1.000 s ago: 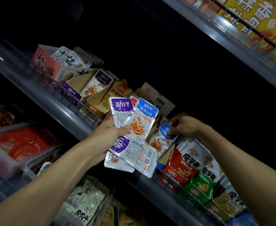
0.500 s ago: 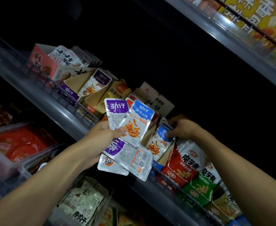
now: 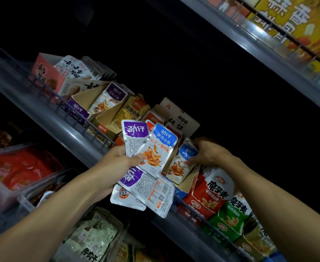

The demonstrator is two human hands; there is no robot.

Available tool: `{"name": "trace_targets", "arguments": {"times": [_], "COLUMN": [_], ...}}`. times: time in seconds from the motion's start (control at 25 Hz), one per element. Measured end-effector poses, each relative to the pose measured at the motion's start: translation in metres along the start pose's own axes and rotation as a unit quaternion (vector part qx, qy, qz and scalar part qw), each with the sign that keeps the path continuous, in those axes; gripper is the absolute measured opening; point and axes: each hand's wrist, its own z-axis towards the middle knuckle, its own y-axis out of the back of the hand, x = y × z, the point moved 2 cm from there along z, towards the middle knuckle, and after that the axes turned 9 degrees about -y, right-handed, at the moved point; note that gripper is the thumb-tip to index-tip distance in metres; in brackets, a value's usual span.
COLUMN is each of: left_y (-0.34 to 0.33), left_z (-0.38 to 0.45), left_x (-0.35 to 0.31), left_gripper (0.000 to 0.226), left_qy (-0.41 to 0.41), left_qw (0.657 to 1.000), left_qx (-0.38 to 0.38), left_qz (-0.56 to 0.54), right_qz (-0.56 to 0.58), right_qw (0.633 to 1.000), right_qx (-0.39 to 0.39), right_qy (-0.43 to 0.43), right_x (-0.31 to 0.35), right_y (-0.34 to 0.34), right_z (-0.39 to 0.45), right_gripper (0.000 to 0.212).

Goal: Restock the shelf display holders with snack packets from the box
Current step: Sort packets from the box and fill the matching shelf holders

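Note:
My left hand grips a fan of several snack packets, purple-topped and blue-topped, in front of the middle shelf. My right hand pinches the blue-topped packets that stand in a cardboard display holder on that shelf. To the left stand more cardboard holders, one with a purple-topped packet and one with yellow packets. The box that the packets come from is out of view.
A wire rail runs along the shelf's front edge. Red and green packets fill holders to the right. A pink holder sits far left. Clear bins with red packets lie below, and an upper shelf carries yellow boxes.
My right hand has slid a little lower on the blue-topped packets in the holder. My left hand keeps the fan of packets in about the same place.

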Motion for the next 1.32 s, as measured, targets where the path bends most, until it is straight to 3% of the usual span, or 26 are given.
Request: {"name": "trace_targets", "arguments": {"times": [0.2,0.44,0.6,0.68,0.76,0.84,0.96,1.04,1.16,1.32], "left_y": [0.000,0.000,-0.001,-0.004,-0.007,-0.008,-0.008,-0.008,-0.011,-0.008], "left_z": [0.000,-0.003,-0.006,-0.008,-0.010,-0.011,-0.013,-0.014,-0.014,-0.012], "left_x": [0.002,0.001,0.002,0.003,0.003,0.004,0.003,0.003,0.003,0.004], "left_gripper": [0.015,0.015,0.017,0.018,0.017,0.020,0.036,0.041,0.028,0.015], "left_qy": [-0.001,-0.002,-0.011,-0.015,-0.018,-0.016,-0.004,0.005,0.003,-0.005], "left_qw": [1.000,1.000,1.000,0.999,0.999,0.997,0.993,0.992,0.993,0.999], "left_qx": [0.007,0.015,0.027,0.034,0.036,0.045,0.076,0.084,0.074,0.038], "left_qz": [0.005,0.007,0.005,-0.004,-0.025,-0.055,-0.092,-0.098,-0.090,-0.034], "right_qz": [0.017,0.059,0.273,0.364,0.368,0.393,0.508,0.530,0.452,0.416], "right_qw": [1.000,0.998,0.959,0.924,0.910,0.888,0.807,0.782,0.841,0.896], "right_qx": [-0.009,-0.024,-0.054,0.016,0.119,0.187,0.271,0.305,0.279,0.140], "right_qy": [-0.009,-0.009,0.046,0.117,0.150,0.151,0.132,0.119,0.107,0.072], "right_x": [-0.003,-0.008,-0.002,0.009,0.017,0.017,0.013,0.009,0.001,-0.023], "right_y": [0.002,0.010,0.032,0.042,0.043,0.039,0.036,0.036,0.040,0.056], "right_z": [0.000,-0.004,-0.032,-0.055,-0.069,-0.072,-0.072,-0.073,-0.071,-0.064], "right_gripper": [0.071,0.058,0.036,0.030,0.024,0.017,0.008,0.010,0.012,0.013]}}
